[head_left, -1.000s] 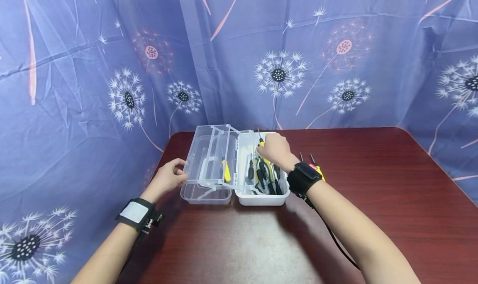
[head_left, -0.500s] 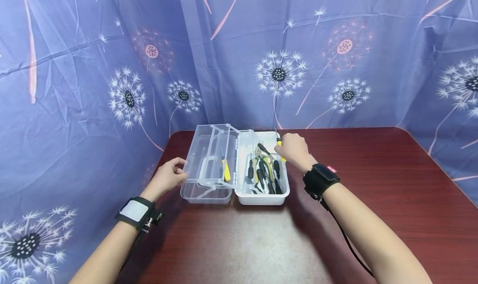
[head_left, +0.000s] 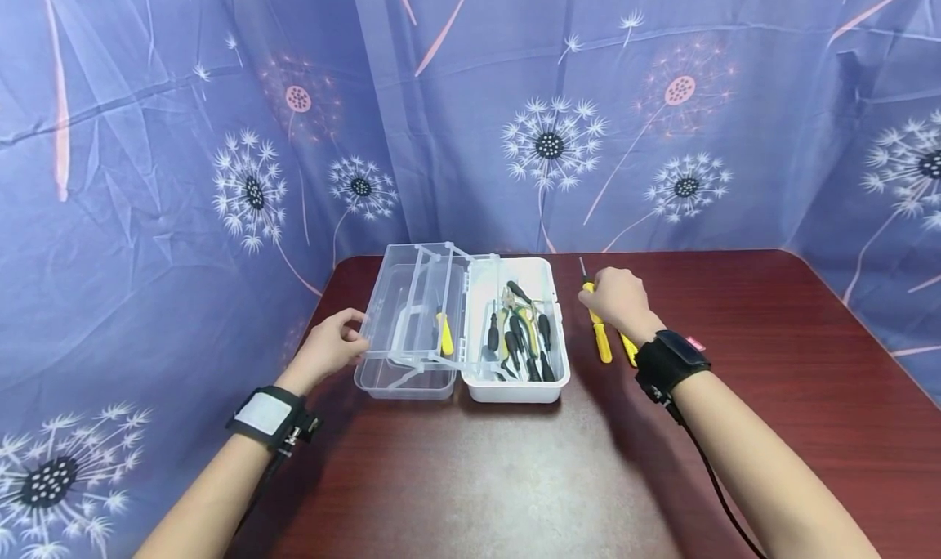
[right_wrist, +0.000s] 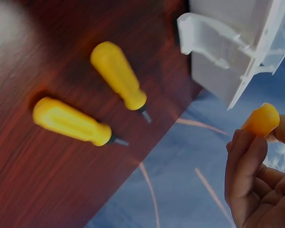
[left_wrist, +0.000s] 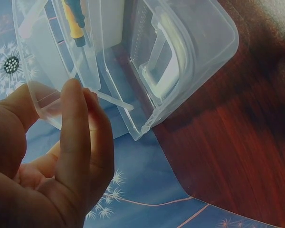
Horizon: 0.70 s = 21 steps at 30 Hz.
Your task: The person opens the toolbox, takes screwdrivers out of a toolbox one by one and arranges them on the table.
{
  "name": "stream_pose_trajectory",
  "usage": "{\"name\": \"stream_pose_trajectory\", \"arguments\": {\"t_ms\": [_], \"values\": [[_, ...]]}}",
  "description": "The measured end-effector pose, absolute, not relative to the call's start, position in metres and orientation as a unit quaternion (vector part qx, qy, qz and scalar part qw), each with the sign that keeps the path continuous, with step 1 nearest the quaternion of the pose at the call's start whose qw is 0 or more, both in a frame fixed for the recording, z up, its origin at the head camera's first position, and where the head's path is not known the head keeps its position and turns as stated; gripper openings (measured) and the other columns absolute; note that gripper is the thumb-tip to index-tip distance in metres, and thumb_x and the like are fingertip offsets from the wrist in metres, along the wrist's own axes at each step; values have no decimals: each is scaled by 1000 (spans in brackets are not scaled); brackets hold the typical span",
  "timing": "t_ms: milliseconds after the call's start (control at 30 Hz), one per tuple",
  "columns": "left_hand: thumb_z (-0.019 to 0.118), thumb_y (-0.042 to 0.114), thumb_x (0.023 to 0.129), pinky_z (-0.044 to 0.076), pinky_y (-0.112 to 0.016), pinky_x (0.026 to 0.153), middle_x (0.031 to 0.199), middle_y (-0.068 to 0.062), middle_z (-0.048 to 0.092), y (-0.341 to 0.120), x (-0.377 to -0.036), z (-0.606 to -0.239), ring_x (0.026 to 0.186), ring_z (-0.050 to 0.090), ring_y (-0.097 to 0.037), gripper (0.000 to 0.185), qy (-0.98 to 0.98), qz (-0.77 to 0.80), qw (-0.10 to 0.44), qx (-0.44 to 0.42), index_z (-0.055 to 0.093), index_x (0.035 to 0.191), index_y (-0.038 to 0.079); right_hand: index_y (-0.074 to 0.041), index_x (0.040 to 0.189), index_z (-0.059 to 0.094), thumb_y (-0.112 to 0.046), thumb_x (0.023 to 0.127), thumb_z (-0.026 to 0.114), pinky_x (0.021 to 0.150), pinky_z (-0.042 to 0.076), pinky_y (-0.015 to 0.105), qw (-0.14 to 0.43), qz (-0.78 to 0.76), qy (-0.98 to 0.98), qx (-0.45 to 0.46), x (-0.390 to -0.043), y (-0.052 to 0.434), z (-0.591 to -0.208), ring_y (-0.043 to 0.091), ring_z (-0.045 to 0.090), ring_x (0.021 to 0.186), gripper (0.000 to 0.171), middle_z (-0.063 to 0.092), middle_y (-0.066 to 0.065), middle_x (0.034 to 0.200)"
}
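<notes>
In the head view my left hand pinches the near left edge of the raised clear plastic tray of an open toolbox. Seen from the left wrist, thumb and fingers lie on either side of that edge. My right hand holds a yellow-handled screwdriver, its shaft pointing away, to the right of the toolbox's white base. Only the handle's yellow end shows between the fingers in the right wrist view. Two more yellow screwdrivers lie on the table beneath this hand.
Inside the white base lie pliers and several black-handled screwdrivers. One yellow-handled screwdriver shows through the clear tray. A white latch juts from the base's side. A patterned curtain hangs behind the dark red table.
My right hand has moved right with the screwdriver, from over the white base to above the table beside it. The left hand has stayed at the tray's edge.
</notes>
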<state>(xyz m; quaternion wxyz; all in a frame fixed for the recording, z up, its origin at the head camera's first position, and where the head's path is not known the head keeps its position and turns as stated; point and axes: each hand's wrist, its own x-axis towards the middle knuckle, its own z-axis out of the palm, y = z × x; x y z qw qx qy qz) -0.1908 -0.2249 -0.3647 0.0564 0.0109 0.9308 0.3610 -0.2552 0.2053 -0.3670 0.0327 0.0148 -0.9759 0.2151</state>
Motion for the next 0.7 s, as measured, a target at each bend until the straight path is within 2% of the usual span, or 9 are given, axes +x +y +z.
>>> {"name": "stream_pose_trajectory", "arguments": {"t_ms": [200, 400, 700], "values": [[56, 3, 80, 59, -31, 63, 80, -13, 67, -224, -190, -364, 65, 68, -15, 43, 930, 364, 55, 10, 52, 123, 0, -10, 56, 47, -26, 85, 57, 44, 33, 27, 29, 211, -977, 13, -253, 224, -369, 19, 45, 44, 35, 37, -2, 48], [56, 3, 80, 58, -29, 62, 81, -14, 67, -224, -190, -364, 66, 68, -14, 44, 929, 365, 57, 9, 52, 124, -1, -11, 54, 42, -24, 83, 55, 43, 29, 27, 36, 198, -979, 7, -252, 240, -366, 18, 40, 43, 35, 33, -3, 47], [56, 2, 81, 61, -39, 70, 80, -13, 66, -225, -192, -366, 67, 68, -15, 43, 928, 368, 52, 9, 52, 123, 0, -9, 55, 46, -23, 85, 55, 44, 30, 27, 32, 193, -981, -9, -246, 264, -366, 19, 41, 45, 34, 39, 0, 47]]}}
